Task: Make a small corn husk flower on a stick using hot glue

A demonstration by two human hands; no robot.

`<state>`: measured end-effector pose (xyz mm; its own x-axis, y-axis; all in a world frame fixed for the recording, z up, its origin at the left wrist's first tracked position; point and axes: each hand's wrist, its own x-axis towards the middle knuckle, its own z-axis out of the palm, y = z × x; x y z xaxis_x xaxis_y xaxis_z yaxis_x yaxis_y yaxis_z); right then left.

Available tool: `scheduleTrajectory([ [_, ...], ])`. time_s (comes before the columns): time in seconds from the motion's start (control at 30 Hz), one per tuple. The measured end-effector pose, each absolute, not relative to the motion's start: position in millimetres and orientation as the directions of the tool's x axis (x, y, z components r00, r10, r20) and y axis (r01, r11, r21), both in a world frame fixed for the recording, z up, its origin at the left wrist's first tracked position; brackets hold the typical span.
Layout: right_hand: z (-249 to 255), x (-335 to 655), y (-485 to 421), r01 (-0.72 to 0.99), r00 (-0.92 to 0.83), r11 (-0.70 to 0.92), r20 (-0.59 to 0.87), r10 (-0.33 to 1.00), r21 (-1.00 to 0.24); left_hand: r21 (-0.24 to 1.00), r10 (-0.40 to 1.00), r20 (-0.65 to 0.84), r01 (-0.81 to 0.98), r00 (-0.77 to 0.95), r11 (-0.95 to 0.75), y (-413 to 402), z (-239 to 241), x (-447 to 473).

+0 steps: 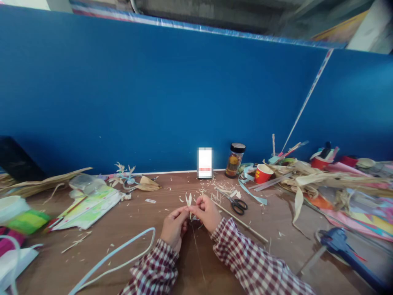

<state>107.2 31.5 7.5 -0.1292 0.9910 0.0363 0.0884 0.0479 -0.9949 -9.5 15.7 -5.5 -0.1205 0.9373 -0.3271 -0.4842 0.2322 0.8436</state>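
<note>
My left hand (174, 226) and my right hand (208, 212) meet over the middle of the brown table (147, 229). Both pinch a small pale corn-husk piece (189, 200) whose tips stick up between the fingers. A thin stick runs down from it toward me. Both sleeves are red-and-white checked. Husk scraps lie scattered on the table just beyond my hands.
Black scissors (238, 205) and a long thin stick (242, 223) lie right of my hands. A jar (235, 159), a red cup (263, 173), dried husks (319, 180) and a blue glue gun (344, 246) are at the right. Light-blue strip (123, 250), papers (89, 207) at left. Blue wall behind.
</note>
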Motion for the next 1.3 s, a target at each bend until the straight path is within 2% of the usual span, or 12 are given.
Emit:
scheduleTrajectory([
  [0.2, 7, 107, 31, 0.068, -0.112, 0.029, 0.021, 0.993, -0.997, 0.844, 0.938, -0.328, -0.480, -0.110, 0.239, 15, -4, -10],
  [0.37, 0, 107, 35, -0.096, -0.158, -0.145, -0.128, 0.979, -0.985, 0.834, 0.937, -0.336, -0.492, -0.096, 0.249, 13, 0, -9],
  [0.53, 0, 106, 35, -0.273, -0.223, -0.286, -0.228, 0.948, -0.919, 0.808, 0.935, -0.350, -0.520, -0.048, 0.276, 11, 3, -9],
  [0.77, 5, 112, 36, -0.344, -0.339, -0.471, -0.360, 0.869, -0.812, 0.786, 0.940, -0.339, -0.536, 0.041, 0.307, 10, 6, -9],
  [1.3, 5, 110, 36, -0.325, -0.272, -0.470, -0.394, 0.878, -0.821, 0.772, 0.935, -0.353, -0.556, 0.027, 0.307, 11, 4, -9],
])
